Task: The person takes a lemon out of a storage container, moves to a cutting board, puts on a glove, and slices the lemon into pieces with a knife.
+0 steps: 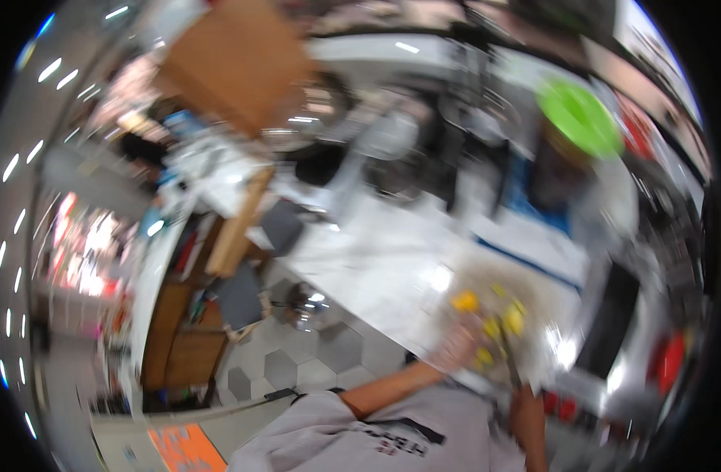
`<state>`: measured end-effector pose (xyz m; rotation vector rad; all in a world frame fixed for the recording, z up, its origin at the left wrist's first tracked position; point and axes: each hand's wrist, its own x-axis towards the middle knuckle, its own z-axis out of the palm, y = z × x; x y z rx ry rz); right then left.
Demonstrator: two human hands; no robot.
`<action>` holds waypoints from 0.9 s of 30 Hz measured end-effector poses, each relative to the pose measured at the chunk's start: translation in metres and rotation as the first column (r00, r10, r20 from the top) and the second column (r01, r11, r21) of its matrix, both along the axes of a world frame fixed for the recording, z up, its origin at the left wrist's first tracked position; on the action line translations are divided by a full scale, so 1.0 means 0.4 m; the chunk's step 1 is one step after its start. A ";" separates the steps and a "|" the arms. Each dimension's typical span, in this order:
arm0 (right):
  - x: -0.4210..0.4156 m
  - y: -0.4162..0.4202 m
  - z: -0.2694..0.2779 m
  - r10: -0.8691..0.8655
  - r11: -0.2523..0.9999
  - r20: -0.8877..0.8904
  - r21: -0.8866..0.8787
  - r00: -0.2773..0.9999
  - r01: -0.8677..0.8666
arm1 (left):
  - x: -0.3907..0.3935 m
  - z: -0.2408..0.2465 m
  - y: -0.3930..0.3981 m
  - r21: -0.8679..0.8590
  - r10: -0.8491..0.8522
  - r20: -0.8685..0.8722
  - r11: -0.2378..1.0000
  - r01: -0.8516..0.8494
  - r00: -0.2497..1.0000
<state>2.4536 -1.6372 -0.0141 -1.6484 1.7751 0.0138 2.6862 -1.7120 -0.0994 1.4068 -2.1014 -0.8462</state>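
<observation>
The whole view is smeared by motion. My left hand (458, 345), which seems to be in a clear plastic glove, rests beside yellow fruit pieces (514, 321) on a pale cutting board (537, 289). Blur hides whether its fingers grip a piece. An orange-yellow chunk (465, 301) lies just beyond those fingers. In my right hand (524, 404) is the handle of a knife (507, 348), its blade reaching over the board among the pieces.
Around the board spreads a white counter (360, 259). A bright green lid or bowl (580, 118) tops a dark container at the far right. Closer stands a black box-like object (608, 318). A brown cardboard box (236, 65) sits far left, and metal pots (396, 171) stand at the back.
</observation>
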 end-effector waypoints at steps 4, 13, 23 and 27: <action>0.000 0.135 0.044 -0.155 0.986 0.010 -0.056 0.988 0.155 | -0.051 -0.081 0.027 0.104 -0.010 -0.155 0.994 0.026 0.988; 0.061 0.087 -0.062 -0.306 0.932 0.085 -0.175 0.948 0.316 | -0.056 0.017 0.023 0.155 0.159 -0.212 0.980 -0.128 0.964; 0.073 0.085 0.032 -0.078 0.996 0.031 -0.036 0.996 0.079 | -0.053 0.075 -0.003 0.391 0.332 -0.376 0.903 -0.177 0.865; 0.091 0.092 -0.001 -0.098 0.994 0.048 -0.045 0.994 0.100 | -0.045 0.064 -0.004 0.387 0.326 -0.337 0.903 -0.185 0.883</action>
